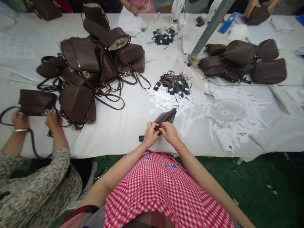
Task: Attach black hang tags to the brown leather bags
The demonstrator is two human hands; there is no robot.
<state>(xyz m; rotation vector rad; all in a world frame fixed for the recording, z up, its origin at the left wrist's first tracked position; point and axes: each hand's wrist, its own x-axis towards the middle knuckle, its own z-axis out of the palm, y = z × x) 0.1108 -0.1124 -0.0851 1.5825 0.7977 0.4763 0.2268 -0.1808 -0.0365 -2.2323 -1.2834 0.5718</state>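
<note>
A small dark brown leather pouch (167, 117) stands tilted at the table's front edge, between my two hands. My left hand (151, 134) is closed on its near left end. With bent fingers pinched together, my right hand (169, 131) grips the near end from the right. What exactly the fingertips press on is hidden. Beside my left hand lies a black tag with light lettering (142, 138). Just beyond the pouch, white paper strips (163, 102) are scattered under a heap of black hang tags (174, 84).
Brown handbags (80, 53) are piled at left, where a co-worker's hands (53, 122) hold one bag. More brown bags (242, 60) lie at right behind a grey metal pole (211, 28). A round white fan (226, 110) rests among paper strips. Other people's hands show across the table.
</note>
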